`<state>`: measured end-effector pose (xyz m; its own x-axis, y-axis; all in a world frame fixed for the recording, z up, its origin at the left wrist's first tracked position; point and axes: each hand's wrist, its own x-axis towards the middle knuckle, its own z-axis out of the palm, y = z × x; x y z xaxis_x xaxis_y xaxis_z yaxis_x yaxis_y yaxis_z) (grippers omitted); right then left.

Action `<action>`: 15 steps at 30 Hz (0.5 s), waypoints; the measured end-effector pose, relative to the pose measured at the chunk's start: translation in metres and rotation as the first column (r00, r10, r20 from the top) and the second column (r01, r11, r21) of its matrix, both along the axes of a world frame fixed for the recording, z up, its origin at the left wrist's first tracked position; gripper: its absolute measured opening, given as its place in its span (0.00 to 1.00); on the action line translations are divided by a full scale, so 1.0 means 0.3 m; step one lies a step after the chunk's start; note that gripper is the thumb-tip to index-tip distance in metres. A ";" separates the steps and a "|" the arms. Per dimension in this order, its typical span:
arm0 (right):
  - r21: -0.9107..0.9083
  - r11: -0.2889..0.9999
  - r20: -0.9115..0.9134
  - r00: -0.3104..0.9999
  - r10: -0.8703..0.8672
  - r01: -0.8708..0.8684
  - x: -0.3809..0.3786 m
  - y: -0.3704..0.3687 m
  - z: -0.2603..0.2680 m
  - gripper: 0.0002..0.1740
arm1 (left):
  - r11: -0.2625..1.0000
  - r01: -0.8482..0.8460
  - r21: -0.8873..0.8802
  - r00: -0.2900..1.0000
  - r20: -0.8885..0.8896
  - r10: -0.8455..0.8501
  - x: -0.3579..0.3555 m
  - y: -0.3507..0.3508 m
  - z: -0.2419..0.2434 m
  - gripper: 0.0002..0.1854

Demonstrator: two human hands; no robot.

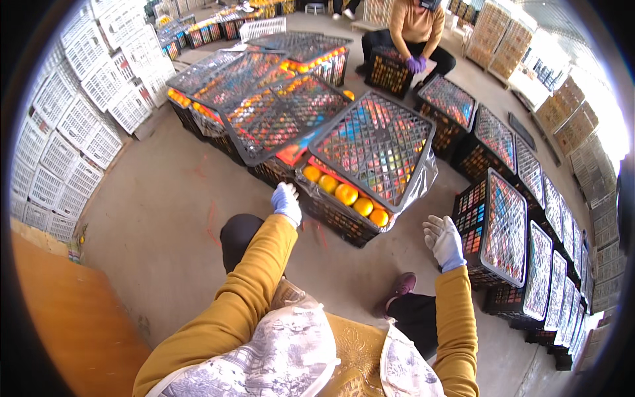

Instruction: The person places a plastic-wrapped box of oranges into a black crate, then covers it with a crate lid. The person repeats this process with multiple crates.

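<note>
My left hand (286,202), in a pale glove with a bluish cuff, is near the front left corner of a black plastic crate (342,223); whether it touches the crate or holds anything cannot be told. My right hand (443,242), gloved alike, is held with its fingers apart and nothing in it, just left of a crate with a lid at the right. The crate before me is lined with clear plastic and holds orange citrus fruits (346,194) along its near edge. A black lattice lid (379,144) lies askew over it, leaving that row of fruit uncovered.
More fruit crates with loose lids (287,114) stand behind to the left. A curved row of lidded black crates (503,228) runs down the right. White crates (64,129) are stacked at the left, above an orange-brown board (69,307). A co-worker in purple gloves (415,64) handles a crate beyond.
</note>
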<state>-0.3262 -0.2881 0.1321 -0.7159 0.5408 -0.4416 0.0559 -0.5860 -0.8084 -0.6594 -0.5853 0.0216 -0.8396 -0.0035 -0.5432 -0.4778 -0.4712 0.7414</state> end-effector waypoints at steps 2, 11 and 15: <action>-0.010 1.000 0.075 0.997 -0.003 0.004 -0.014 0.019 -0.078 0.31 | 0.948 0.193 -0.253 0.981 0.074 -0.180 -0.010 -0.038 -0.146 0.34; -0.186 0.982 0.297 0.950 0.097 -0.042 -0.127 -0.007 -0.201 0.31 | 0.857 0.199 -0.475 0.921 -0.208 -0.330 -0.079 0.127 -0.020 0.45; -0.127 0.941 0.274 0.901 0.337 -0.313 -0.212 -0.052 -0.234 0.19 | 0.901 0.158 -0.404 0.949 -0.189 -0.251 -0.103 0.171 -0.037 0.45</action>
